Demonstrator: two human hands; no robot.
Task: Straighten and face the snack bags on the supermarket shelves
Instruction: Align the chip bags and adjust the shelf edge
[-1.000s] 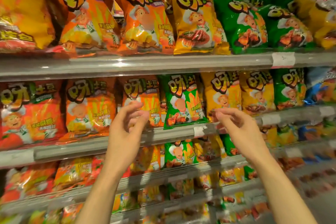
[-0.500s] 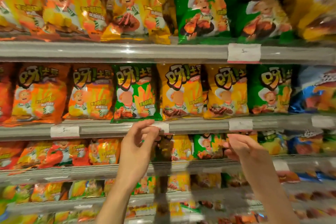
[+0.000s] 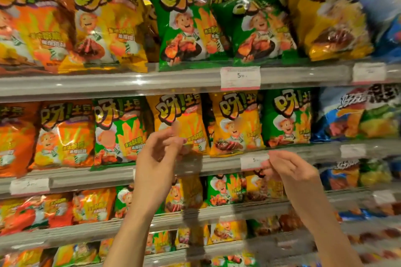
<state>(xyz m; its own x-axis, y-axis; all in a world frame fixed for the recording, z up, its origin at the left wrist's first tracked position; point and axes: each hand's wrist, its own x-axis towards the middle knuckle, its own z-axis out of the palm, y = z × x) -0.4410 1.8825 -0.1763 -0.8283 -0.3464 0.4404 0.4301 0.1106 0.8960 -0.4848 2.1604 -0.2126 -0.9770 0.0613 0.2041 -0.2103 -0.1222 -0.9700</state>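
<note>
As both reach up, left hand (image 3: 159,156) by yellow bag (image 3: 180,123)

Orange bags (image 3: 63,134), yellow bags (image 3: 235,121) and green bags (image 3: 286,117) bear cartoon chefs; price tags (image 3: 239,77) are white, pink-edged.

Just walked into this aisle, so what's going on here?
A person is tidying snack bags on supermarket shelves. The left hand reaches up at a yellow bag on the second shelf, fingers loosely curled. The right hand is at the price tag on the shelf rail below. Neither clearly grips a bag.
</note>
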